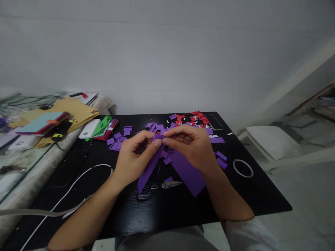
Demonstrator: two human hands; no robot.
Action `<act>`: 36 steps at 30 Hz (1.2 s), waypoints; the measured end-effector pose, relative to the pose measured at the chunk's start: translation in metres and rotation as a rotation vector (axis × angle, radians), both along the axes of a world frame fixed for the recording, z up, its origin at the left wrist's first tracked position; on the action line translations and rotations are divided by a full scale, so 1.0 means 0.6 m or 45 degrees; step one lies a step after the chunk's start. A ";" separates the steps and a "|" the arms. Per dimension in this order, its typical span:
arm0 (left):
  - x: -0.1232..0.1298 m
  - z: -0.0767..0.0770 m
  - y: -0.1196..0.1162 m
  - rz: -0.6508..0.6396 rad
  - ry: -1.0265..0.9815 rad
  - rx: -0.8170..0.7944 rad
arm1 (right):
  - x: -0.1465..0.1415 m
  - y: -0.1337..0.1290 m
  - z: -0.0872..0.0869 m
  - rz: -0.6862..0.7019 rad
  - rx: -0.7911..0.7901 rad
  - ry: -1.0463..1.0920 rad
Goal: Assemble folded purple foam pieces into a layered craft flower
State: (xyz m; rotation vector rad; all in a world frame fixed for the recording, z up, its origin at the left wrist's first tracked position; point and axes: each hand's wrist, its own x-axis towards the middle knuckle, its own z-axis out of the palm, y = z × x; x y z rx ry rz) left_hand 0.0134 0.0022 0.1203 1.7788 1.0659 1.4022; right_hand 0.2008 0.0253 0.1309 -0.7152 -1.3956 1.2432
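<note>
1. Table (256, 195): one, black, smooth and faintly glossy, rounded at its far right corner; standing against a plain pale wall (167, 62).
2. Room: one white seat (273, 139) standing to the right of the table; one glass-topped surface (19, 176) running along the left, bearing tan sheets (78, 108) and stacked coloured items (43, 122).
3. Hands: two, bare. The left hand (138, 157) and right hand (187, 146) are meeting above the table, both gripping purple paper (187, 170) between thumbs and fingers.
4. Purple paper: matte, thin, hanging in two long flaps, one below each hand; whether these are forming one sheet or two, cannot tell.
5. Scissors (171, 184): one pair, pale metal blade, dark loop handle, lying beneath the flaps.
6. Purple pieces (222, 155): many, small, mostly rectangular, lying in clusters; too overlapped for a count.
7. Red pieces (200, 115): many, small, angular, mingling with white scraps at the far right.
8. Green bundle (104, 126): one, layered, resting between a white rounded block (89, 129) and a red bundle (109, 132).
9. White ring (243, 168): one, lying right.
10. White cable (70, 186): one, slender, curving across the left.
</note>
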 end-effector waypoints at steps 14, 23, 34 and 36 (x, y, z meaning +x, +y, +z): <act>-0.001 0.007 0.001 -0.045 -0.210 -0.190 | 0.000 -0.001 -0.002 0.009 0.027 -0.029; -0.009 0.002 0.008 -0.123 -0.280 -0.279 | 0.001 0.000 -0.003 0.016 0.089 -0.062; -0.012 -0.004 0.007 -0.202 -0.381 -0.402 | 0.002 0.003 -0.002 0.031 0.157 -0.051; -0.012 -0.002 0.007 -0.202 -0.388 -0.402 | 0.002 0.004 -0.001 0.027 0.192 -0.048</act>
